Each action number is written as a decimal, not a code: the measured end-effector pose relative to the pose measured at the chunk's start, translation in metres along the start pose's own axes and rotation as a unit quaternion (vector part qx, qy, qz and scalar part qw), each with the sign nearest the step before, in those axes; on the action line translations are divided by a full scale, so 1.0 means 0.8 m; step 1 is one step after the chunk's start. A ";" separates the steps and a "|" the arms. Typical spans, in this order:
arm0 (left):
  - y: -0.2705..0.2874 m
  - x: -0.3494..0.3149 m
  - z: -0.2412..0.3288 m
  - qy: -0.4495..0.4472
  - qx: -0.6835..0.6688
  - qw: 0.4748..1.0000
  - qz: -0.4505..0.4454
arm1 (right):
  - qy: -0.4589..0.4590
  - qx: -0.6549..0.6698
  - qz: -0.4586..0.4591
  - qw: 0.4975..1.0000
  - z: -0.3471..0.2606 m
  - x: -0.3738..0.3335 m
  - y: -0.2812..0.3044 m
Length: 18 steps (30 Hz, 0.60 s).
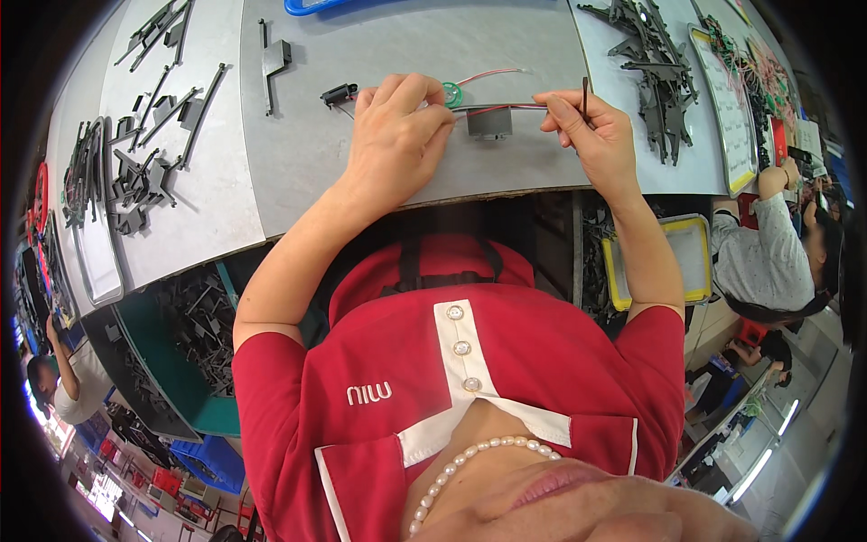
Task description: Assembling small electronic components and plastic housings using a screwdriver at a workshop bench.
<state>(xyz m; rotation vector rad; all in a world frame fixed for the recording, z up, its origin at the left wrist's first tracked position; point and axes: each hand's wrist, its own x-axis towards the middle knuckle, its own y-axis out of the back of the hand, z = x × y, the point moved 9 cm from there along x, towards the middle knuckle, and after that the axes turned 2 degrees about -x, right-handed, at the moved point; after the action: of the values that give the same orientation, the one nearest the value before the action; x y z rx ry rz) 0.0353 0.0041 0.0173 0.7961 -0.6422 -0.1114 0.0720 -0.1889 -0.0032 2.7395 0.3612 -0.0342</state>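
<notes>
step in hand: we judged that thin wires (519,107) were being laid along a black bracket (489,125) with a boxy middle.
next move: it seemed to call for holding the bracket steady while the wires were drawn straight and tucked close.
left hand: our left hand (397,135) curled with fingertips pinched together just beside a green ring (457,94); we could not tell what lay between them.
right hand: our right hand (596,140) grasped a dark stick (585,99), with thumb and forefinger closed at the far end of the wires.
bracket's place: between our two hands, over the desk (361,45), near its front edge.
counted by the hands: we had one bracket, one green ring, one loose red lead (492,72) and one black cylinder (340,94), left of our left hand.
counted farther out: one lone bracket (276,58), one blue tray (307,7) and one yellow-rimmed tray (741,185).
uncounted: the right heap (664,90) and left heap (144,190) of black parts overlapped too much for us.
</notes>
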 end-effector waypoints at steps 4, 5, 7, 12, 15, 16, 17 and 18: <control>0.008 0.027 -0.005 0.038 -0.066 0.994 -0.080 | -0.003 0.001 -0.001 1.000 0.002 0.002 0.000; 0.005 0.032 -0.014 0.083 -0.120 0.984 -0.103 | -0.003 -0.001 0.001 1.000 0.002 0.002 0.001; -0.011 0.045 -0.012 0.102 -0.163 0.977 -0.095 | -0.005 0.006 -0.006 1.000 0.001 0.004 -0.002; -0.072 0.047 -0.029 0.179 -0.309 0.900 -0.249 | -0.023 0.001 -0.012 1.000 0.002 0.003 -0.005; -0.083 0.036 -0.031 0.224 -0.307 0.874 -0.303 | -0.030 0.000 -0.033 0.999 0.011 0.005 -0.006; -0.083 0.037 -0.034 0.215 -0.313 0.884 -0.272 | -0.026 0.002 -0.051 0.998 0.012 0.005 -0.008; -0.080 0.038 -0.036 0.207 -0.318 0.894 -0.239 | -0.027 0.000 -0.052 0.998 0.009 0.005 -0.005; -0.079 0.038 -0.035 0.208 -0.321 0.893 -0.238 | 0.000 -0.037 -0.035 0.999 -0.002 0.005 0.004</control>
<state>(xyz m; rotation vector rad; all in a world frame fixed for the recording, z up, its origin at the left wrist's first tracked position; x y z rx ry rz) 0.0850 -0.0328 -0.0260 0.2944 0.0301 -0.5581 0.0766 -0.1902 -0.0007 2.6526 0.4483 -0.0385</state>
